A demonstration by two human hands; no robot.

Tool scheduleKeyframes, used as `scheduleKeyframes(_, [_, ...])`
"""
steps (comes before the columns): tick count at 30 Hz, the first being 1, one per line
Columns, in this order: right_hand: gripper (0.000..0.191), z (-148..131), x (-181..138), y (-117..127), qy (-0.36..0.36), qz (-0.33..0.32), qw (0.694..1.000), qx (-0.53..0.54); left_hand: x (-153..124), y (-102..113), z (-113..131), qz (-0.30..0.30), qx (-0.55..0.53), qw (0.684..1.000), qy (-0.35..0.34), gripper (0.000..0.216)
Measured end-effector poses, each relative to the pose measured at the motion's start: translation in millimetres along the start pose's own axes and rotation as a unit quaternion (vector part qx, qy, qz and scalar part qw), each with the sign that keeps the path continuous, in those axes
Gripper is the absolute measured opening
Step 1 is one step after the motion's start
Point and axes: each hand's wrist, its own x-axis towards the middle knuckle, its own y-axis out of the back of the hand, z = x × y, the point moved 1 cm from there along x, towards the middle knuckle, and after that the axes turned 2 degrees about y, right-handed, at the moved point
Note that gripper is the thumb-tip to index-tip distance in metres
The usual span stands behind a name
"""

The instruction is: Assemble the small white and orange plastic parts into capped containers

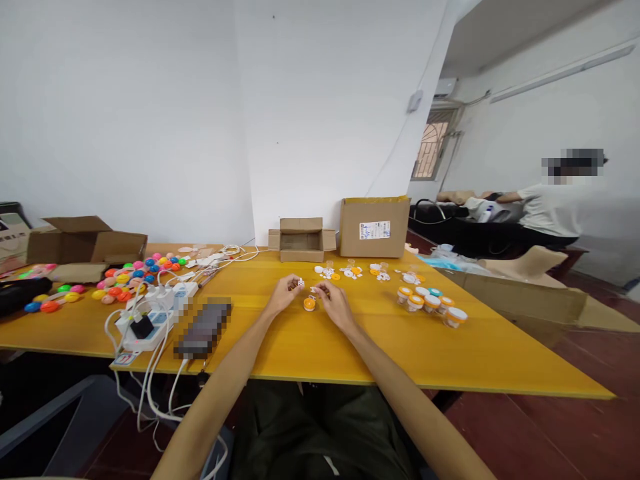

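Observation:
My left hand (pixel 286 291) is curled over the yellow table (pixel 350 347), pinching a tiny white piece (pixel 301 283) at its fingertips. My right hand (pixel 332 300) is closed too, holding another small white piece (pixel 313 291). Between the two hands, on the table, lies a small orange cap (pixel 309 304). Beyond my hands lie small clusters of white and orange parts (pixel 350 271). To the right stand several little jars with orange and teal lids (pixel 430 303).
A power strip with white cables (pixel 150 320) and a dark flat device (pixel 203 328) lie at left, near many coloured balls (pixel 130 273). Cardboard boxes (pixel 301 239) (pixel 374 227) (pixel 85 245) stand along the back. Another person (pixel 547 203) works at far right.

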Motion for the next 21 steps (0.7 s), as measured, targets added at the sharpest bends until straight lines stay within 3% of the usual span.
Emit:
scheduleKeyframes(11, [0.031,11,5,-5,-0.075,0.030,0.979,0.186,-1,-3,3,-0.016,-0.005,1.000,-0.003,0.026])
scheduleKeyframes(21, [0.028,8,10,-11,-0.090,0.041,0.965,0.243,-4,-8,15,-0.022,-0.017,1.000,-0.006,0.025])
